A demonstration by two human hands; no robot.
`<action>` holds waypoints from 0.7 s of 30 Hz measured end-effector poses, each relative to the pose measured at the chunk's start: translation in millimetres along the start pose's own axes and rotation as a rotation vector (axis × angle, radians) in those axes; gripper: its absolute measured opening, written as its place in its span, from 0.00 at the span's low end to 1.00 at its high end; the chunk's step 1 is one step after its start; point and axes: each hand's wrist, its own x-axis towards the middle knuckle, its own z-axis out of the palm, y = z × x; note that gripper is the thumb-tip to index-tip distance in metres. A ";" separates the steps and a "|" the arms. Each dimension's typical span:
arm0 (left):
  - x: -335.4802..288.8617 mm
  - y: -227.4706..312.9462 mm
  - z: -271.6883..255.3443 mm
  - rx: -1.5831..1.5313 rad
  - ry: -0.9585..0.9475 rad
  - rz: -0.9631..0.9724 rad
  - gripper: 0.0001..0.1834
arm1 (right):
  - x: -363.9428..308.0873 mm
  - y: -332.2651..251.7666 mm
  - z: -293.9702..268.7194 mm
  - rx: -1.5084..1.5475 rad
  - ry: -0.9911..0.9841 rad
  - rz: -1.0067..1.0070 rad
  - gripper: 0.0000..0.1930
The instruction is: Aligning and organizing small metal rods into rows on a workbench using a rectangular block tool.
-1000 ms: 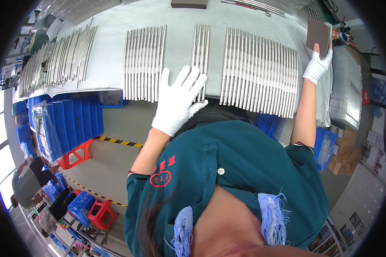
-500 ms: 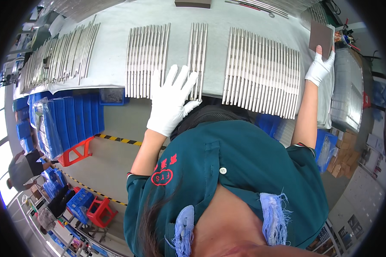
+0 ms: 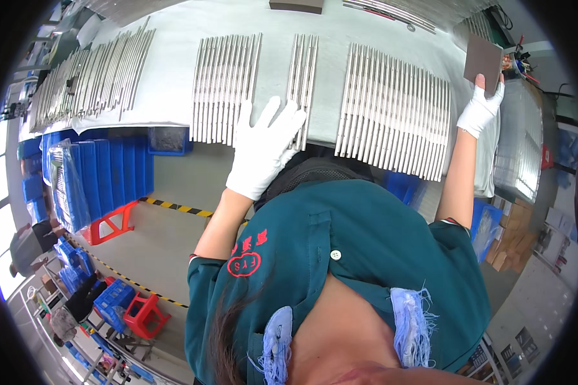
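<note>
My left hand (image 3: 261, 153), in a white glove, reaches over the table's near edge with its fingers spread. Its fingertips lie over the lower part of a narrow group of metal rods (image 3: 304, 67), and whether they press on them I cannot tell. Just left of that hand is a wider row of silver rods (image 3: 225, 83). At the far right, my gloved right hand (image 3: 479, 112) grips a flat brown rectangular block (image 3: 483, 59) by its near end, thumb on top. A broad row of rods (image 3: 393, 106) lies between my two hands.
More rods (image 3: 96, 80) lie unevenly at the table's left. A second brown block (image 3: 295, 6) sits at the far edge. Stacked clear trays (image 3: 519, 138) stand right of the table. Blue bins (image 3: 112, 183) and a red stool (image 3: 146, 316) are left, where other people (image 3: 32, 247) work.
My left hand has shifted slightly right, with its fingers still spread. My right hand keeps hold of the brown block in nearly the same place. The whole view has turned a little.
</note>
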 end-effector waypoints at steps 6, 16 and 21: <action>4.5 10.4 1.3 -0.006 0.005 0.030 0.34 | -32.9 -66.2 11.3 0.178 -0.479 0.091 0.34; 3.9 5.2 23.9 0.006 0.151 0.086 0.22 | -72.1 -100.5 14.1 -0.167 -0.968 0.016 0.31; 2.6 2.8 25.1 0.001 0.183 0.082 0.22 | -72.6 -104.9 13.9 -0.188 -0.971 0.025 0.31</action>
